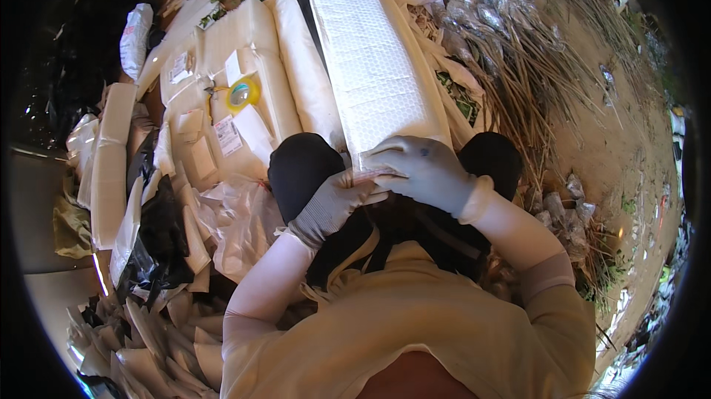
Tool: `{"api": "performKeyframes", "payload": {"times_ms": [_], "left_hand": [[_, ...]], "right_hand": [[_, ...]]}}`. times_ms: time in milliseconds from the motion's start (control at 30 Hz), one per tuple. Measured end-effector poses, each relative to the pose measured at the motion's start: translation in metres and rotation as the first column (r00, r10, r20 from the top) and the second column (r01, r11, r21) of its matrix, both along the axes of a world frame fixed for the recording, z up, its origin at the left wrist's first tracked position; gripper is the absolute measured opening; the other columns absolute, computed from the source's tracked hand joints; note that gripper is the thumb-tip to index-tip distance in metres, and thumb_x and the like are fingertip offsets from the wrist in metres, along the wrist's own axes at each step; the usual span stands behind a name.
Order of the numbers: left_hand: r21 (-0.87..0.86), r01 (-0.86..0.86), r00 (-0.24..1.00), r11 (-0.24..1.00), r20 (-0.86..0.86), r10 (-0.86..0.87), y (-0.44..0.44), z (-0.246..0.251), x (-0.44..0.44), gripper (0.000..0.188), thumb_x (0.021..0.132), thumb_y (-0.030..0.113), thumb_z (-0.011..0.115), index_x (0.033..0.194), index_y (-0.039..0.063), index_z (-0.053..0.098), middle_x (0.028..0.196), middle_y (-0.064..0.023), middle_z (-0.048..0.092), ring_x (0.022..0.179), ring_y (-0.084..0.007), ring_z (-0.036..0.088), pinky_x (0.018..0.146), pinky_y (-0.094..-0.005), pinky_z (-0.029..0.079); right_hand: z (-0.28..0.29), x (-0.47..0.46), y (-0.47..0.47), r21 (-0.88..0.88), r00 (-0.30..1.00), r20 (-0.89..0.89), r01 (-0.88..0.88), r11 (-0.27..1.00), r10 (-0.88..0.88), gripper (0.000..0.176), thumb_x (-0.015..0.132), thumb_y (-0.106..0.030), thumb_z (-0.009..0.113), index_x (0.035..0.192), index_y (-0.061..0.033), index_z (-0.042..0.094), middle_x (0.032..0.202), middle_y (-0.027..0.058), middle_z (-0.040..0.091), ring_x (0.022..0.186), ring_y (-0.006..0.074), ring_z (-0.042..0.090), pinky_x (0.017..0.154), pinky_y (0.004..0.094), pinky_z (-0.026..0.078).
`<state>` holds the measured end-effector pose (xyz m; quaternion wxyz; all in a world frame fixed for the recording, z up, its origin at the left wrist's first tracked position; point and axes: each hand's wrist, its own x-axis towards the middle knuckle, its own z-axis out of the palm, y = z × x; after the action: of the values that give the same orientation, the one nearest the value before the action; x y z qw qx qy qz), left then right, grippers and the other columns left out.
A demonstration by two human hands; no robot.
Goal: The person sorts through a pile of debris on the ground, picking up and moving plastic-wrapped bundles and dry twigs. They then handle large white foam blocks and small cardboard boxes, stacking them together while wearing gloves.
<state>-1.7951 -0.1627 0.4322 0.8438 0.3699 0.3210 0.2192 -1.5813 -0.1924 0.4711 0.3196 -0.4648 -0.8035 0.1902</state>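
Observation:
A long strip of white bubble wrap [372,60] lies lengthwise before me on a longer pale backing, its near end between my knees. My gloved left hand [333,202] pinches the near left corner of that end. My gloved right hand [416,171] lies over the same near edge, its fingers closed on it beside the left fingertips. A thin pinkish edge shows between the hands; what it belongs to is unclear. To the left, a roll of yellow-edged tape [243,93] rests on a stack of pale flat packaging [222,43], close to labels and folded papers.
Bundles of thin bare-stemmed plants [516,82], their ends wrapped in clear plastic, lie on the dirt ground at right. Crumpled translucent plastic [239,227] sits by my left knee. Black plastic [161,243] and many pale folded packages [161,343] fill the lower left.

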Motion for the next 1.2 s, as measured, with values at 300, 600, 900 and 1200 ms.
{"api": "performKeyframes", "payload": {"times_ms": [300, 600, 900, 1200], "left_hand": [[0.014, 0.374, 0.901, 0.927, -0.242, -0.36, 0.02, 0.038, -0.022, 0.036, 0.098, 0.004, 0.054, 0.133, -0.005, 0.053, 0.122, -0.0088, 0.065, 0.1, -0.0154, 0.065, 0.094, -0.032, 0.054], [0.523, 0.532, 0.814, -0.666, -0.532, 0.233, 0.107, 0.07, 0.045, 0.057, 0.082, 0.018, 0.062, 0.139, 0.016, 0.054, 0.154, -0.0092, 0.042, 0.144, -0.0307, 0.036, 0.122, -0.0492, 0.025], [0.924, 0.358, 0.933, -0.135, -0.359, 0.014, 0.12, 0.007, 0.028, 0.049, 0.087, 0.022, 0.068, 0.132, 0.006, 0.06, 0.131, -0.0125, 0.064, 0.135, -0.0317, 0.051, 0.122, -0.0522, 0.024], [0.955, 0.198, 0.63, 0.221, -0.297, 0.718, 0.152, -0.006, 0.057, 0.032, 0.091, 0.034, 0.073, 0.087, 0.003, 0.066, 0.061, -0.0165, 0.056, 0.054, -0.028, 0.059, 0.052, -0.0399, 0.046]], "right_hand": [[0.0, 0.011, -0.014, 0.085, 0.996, 0.082, -0.04, 0.996, 0.033, 0.015, 0.087, -0.022, 0.071, 0.086, -0.0097, 0.062, 0.09, 0.0041, 0.067, 0.081, 0.0218, 0.067, 0.071, 0.0357, 0.054], [0.037, 0.346, -0.095, 0.272, 0.414, 0.123, 0.86, 0.432, -0.902, 0.037, 0.094, -0.008, 0.062, 0.131, -0.0033, 0.059, 0.132, 0.0173, 0.063, 0.121, 0.0266, 0.06, 0.099, 0.0365, 0.05], [0.001, 0.121, 0.068, 0.128, 0.793, 0.598, -0.237, 0.963, 0.116, 0.064, 0.075, -0.019, 0.071, 0.137, -0.0149, 0.057, 0.148, 0.0091, 0.049, 0.142, 0.0276, 0.04, 0.121, 0.0446, 0.027], [-0.054, 0.104, 0.122, -0.503, 0.837, -0.36, 0.197, 0.841, -0.411, 0.037, 0.104, -0.029, 0.053, 0.126, -0.0004, 0.06, 0.116, 0.0138, 0.069, 0.105, 0.0219, 0.065, 0.092, 0.0344, 0.052]]}}
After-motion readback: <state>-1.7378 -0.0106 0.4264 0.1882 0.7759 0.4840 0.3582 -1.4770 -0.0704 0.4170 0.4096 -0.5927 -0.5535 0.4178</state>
